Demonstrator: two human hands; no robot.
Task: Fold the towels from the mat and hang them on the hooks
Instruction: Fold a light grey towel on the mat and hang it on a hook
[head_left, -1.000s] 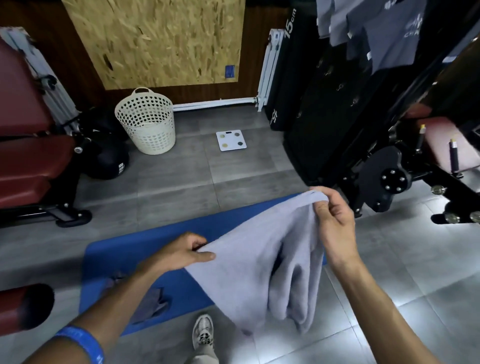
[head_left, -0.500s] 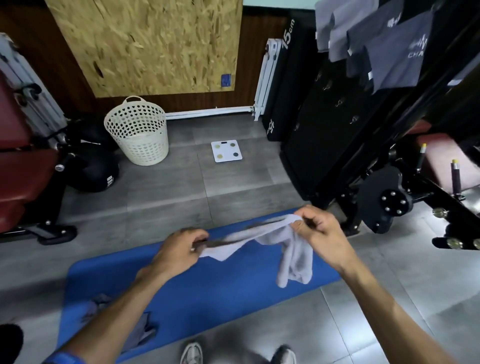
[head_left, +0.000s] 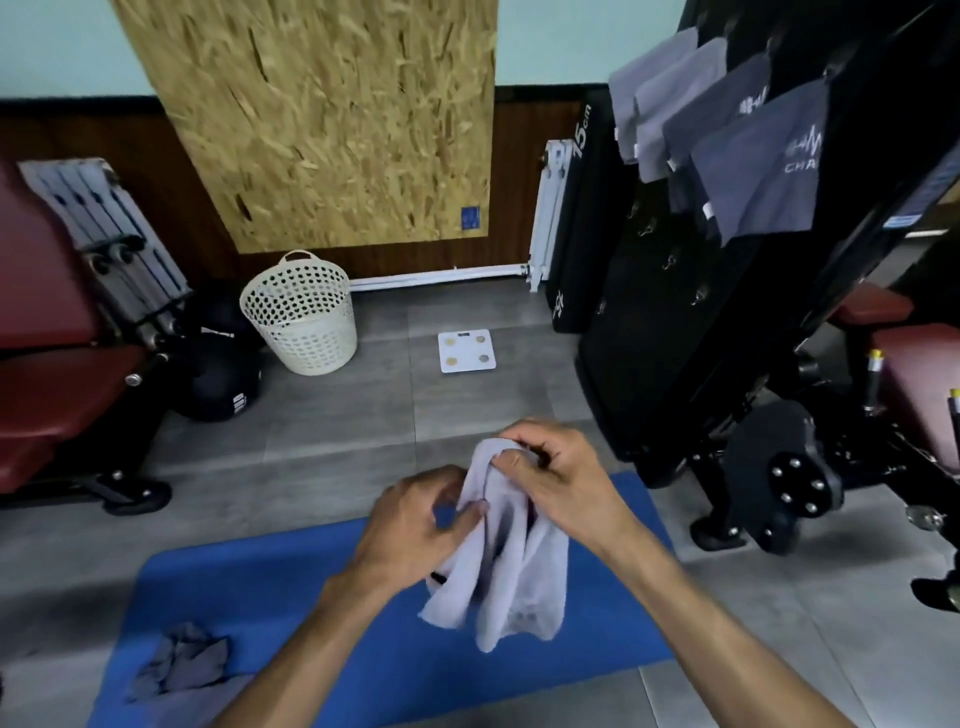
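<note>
The hands have come together since a second ago: left hand and right hand pinch the pale towel, doubled above the mat. Several towels already hang; one crumpled towel remains on the mat.

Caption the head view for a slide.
Both hands, left hand and right hand, grip a light grey towel above the blue mat; a dark towel remains on it.

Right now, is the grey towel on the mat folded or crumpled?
Crumpled. The grey towel lies in an uneven, wrinkled heap at the near left corner of the mat, with no flat layers or straight edges.
</note>
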